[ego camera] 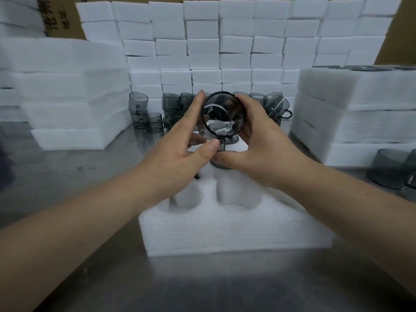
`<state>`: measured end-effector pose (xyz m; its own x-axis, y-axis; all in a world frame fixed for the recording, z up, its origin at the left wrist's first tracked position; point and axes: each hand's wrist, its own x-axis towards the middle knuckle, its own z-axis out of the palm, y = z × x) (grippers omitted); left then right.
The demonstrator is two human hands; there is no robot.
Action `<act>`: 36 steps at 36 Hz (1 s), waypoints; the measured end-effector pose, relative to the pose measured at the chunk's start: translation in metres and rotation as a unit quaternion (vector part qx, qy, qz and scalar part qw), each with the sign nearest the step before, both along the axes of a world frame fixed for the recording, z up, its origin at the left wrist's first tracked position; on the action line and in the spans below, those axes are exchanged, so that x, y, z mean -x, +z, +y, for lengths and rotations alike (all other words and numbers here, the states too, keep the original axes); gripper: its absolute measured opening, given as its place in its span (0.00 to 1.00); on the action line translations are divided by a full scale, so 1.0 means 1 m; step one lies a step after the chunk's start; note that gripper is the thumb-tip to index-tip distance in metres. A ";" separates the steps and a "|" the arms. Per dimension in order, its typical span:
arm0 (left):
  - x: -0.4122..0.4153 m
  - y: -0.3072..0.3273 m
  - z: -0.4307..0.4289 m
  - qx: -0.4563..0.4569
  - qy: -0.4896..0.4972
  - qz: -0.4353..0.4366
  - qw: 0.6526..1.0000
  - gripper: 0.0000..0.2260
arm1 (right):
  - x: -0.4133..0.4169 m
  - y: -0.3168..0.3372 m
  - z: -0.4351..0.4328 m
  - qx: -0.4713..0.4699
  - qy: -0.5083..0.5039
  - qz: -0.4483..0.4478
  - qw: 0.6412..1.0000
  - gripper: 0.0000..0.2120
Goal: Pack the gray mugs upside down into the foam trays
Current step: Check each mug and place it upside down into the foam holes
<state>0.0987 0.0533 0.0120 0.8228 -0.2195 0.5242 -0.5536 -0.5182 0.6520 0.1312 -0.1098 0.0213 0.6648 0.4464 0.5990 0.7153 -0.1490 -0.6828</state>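
Item: gray mug (224,115), above far end of foam tray (236,224), round end twd camera, handle down. Left grip (180,154) & right grip (265,152): fingers curled round mug's sides. Rec: tip mouth down, centre over free pocket (236,188), seat level.

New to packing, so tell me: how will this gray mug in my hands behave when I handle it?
The gray mug looks thin-walled and see-through, so probably light and possibly breakable. Its glossy surface may slip. Laid sideways, its round body could roll until the handle catches.
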 end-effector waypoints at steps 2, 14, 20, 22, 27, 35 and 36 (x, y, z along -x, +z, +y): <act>0.000 0.000 0.000 0.004 0.000 0.001 1.000 0.27 | 0.001 0.001 -0.001 0.005 0.002 0.001 1.000 0.35; -0.005 -0.001 0.002 0.032 -0.007 0.005 0.999 0.44 | 0.007 0.006 -0.005 0.062 -0.026 -0.022 0.997 0.32; -0.002 -0.002 0.002 0.054 -0.031 0.008 0.998 0.29 | 0.010 0.005 -0.003 0.048 -0.019 0.004 0.999 0.32; -0.003 -0.002 0.004 0.075 -0.021 0.007 0.997 0.28 | 0.012 0.005 -0.003 0.032 -0.013 0.031 0.999 0.32; -0.004 -0.007 0.006 0.116 0.002 0.004 0.993 0.21 | 0.011 0.004 -0.005 -0.013 -0.005 0.068 0.998 0.17; -0.010 -0.011 0.008 0.149 0.017 -0.003 0.989 0.23 | 0.012 0.005 -0.005 -0.024 -0.004 0.077 0.997 0.12; -0.009 -0.012 0.007 0.147 0.016 -0.002 0.989 0.24 | 0.011 0.005 -0.006 -0.027 -0.007 0.075 0.997 0.11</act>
<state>0.1081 0.0604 0.0004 0.8246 -0.0309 0.5648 -0.5427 -0.3246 0.7746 0.1198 -0.1154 0.0268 0.7545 0.4063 0.5154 0.6028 -0.1184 -0.7891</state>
